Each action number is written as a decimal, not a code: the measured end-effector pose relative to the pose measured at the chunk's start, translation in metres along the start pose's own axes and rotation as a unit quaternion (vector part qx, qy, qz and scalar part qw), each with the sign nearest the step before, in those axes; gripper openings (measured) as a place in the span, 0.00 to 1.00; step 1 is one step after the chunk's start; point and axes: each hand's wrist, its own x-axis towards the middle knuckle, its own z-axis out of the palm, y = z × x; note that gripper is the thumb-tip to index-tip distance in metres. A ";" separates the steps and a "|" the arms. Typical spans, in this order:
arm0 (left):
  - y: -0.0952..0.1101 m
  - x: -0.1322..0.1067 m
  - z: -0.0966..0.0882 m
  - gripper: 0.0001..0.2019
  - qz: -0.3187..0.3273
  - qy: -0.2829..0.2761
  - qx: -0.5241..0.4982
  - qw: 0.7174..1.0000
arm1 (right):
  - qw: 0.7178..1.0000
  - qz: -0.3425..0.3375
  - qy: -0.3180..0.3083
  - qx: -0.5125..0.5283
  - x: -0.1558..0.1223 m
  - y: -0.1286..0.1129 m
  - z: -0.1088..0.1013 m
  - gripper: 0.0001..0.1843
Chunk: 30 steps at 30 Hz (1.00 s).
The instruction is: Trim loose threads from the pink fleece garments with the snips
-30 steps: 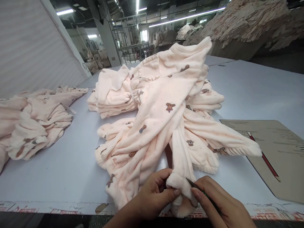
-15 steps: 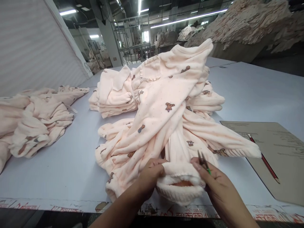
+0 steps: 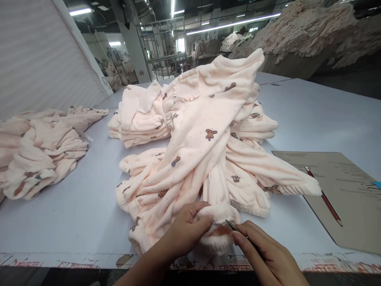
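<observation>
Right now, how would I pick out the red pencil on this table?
Start at the white table and go to the brown cardboard sheet at its right edge. The thin red pencil lies diagonally on it, the only hard, slim, red thing beside the soft peach fleece garments.

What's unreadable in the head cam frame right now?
- Thin metal tool: only the tip shows; the right hand covers the rest, so its type is unclear.
- Inside of the fleece cuff: shadowed, partly behind the left hand.
- Print on the brown card: too small to read; the right edge cuts it off.
- Blue item: mostly out of frame.
</observation>
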 end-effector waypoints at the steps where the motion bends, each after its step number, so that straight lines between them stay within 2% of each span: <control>1: -0.001 -0.003 -0.007 0.12 0.029 0.008 0.073 0.997 | 1.000 -0.001 0.007 -0.016 0.002 0.006 0.001 0.13; 3: -0.004 -0.008 -0.027 0.17 0.073 0.043 0.257 0.963 | 0.996 0.008 0.059 -0.072 0.008 0.025 0.000 0.14; 5: -0.009 -0.012 -0.051 0.16 0.072 0.082 0.412 0.905 | 0.983 0.032 0.120 -0.132 0.017 0.050 -0.003 0.17; 6: -0.012 -0.014 -0.063 0.15 0.054 0.091 0.459 0.882 | 0.978 0.044 0.134 -0.153 0.021 0.063 -0.006 0.21; 8: -0.015 -0.019 -0.085 0.14 0.015 0.098 0.507 0.856 | 0.973 0.062 0.132 -0.177 0.030 0.083 -0.012 0.25; 10: -0.015 -0.027 -0.102 0.14 -0.020 0.093 0.536 0.839 | 0.972 0.076 0.122 -0.184 0.036 0.094 -0.017 0.21; 12: -0.013 -0.040 -0.115 0.15 -0.065 0.085 0.572 0.813 | 0.976 0.088 0.115 -0.161 0.036 0.094 -0.018 0.19; 14: -0.011 -0.055 -0.124 0.16 -0.114 0.083 0.618 0.773 | 0.985 0.083 0.102 -0.107 0.029 0.086 -0.013 0.20; 16: -0.009 -0.069 -0.124 0.15 -0.121 0.107 0.657 0.736 | 0.994 0.062 0.082 -0.038 0.019 0.073 -0.001 0.21; 17: -0.009 -0.073 -0.118 0.14 -0.103 0.118 0.659 0.736 | 0.996 0.052 0.072 -0.005 0.013 0.066 0.007 0.22; 18: -0.009 -0.075 -0.109 0.14 -0.073 0.123 0.645 0.751 | 0.997 0.044 0.063 0.026 0.007 0.060 0.016 0.23; 19: -0.009 -0.074 -0.096 0.17 -0.036 0.121 0.613 0.780 | 0.996 0.040 0.057 0.053 0.003 0.054 0.024 0.24; 21: -0.010 -0.064 -0.062 0.25 0.027 0.080 0.502 0.861 | 0.993 0.039 0.048 0.099 -0.004 0.044 0.037 0.27; 22: -0.010 -0.056 -0.044 0.25 0.053 0.058 0.434 0.898 | 0.991 0.041 0.047 0.116 -0.006 0.041 0.040 0.28; 23: -0.011 -0.047 -0.027 0.21 0.061 0.028 0.357 0.932 | 0.989 0.044 0.047 0.129 -0.008 0.040 0.042 0.28; 24: -0.011 -0.037 -0.013 0.14 0.070 0.027 0.275 0.959 | 0.988 0.048 0.050 0.139 -0.009 0.039 0.043 0.29; 25: -0.011 -0.029 -0.003 0.10 0.079 0.041 0.196 0.977 | 0.987 0.051 0.053 0.146 -0.010 0.038 0.041 0.28; 27: -0.011 -0.018 0.008 0.07 0.104 0.095 0.079 0.987 | 0.985 0.060 0.049 0.151 -0.012 0.040 0.036 0.24; 28: -0.011 -0.016 0.008 0.08 0.118 0.113 0.050 0.985 | 0.985 0.068 0.053 0.148 -0.013 0.042 0.032 0.22; 30: -0.011 -0.017 0.005 0.10 0.132 0.109 0.037 0.985 | 0.985 0.081 0.084 0.125 -0.017 0.045 0.024 0.18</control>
